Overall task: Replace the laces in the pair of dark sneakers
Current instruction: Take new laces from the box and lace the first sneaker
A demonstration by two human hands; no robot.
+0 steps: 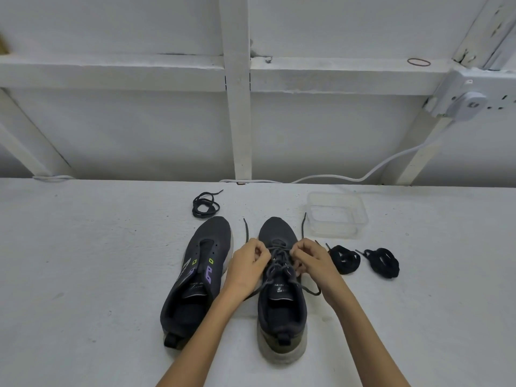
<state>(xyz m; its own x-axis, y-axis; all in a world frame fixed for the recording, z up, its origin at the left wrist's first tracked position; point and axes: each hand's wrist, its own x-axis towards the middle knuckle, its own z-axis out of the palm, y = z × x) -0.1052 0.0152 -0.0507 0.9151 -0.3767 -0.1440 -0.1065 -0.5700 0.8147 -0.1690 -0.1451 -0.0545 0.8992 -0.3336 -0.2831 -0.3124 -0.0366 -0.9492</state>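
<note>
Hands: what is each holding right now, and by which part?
Left hand and right hand each pinch the grey lace of the laced sneaker, one strand per side beside the eyelet rows, its ends sticking out past the hands.

White painted surface [83, 261], scuffed and speckled. Clear plastic container [335, 232] stands on it toward the far edge, right of centre. Behind, a white panelled wall with a horizontal ledge [111, 71] and a vertical post [237, 121]. A dark rubber band [418, 62] lies on the ledge, right side. White plug adapter [466, 106] sits in a wall socket (upper right); its white cable [391, 160] drops to the surface's far edge.
</note>
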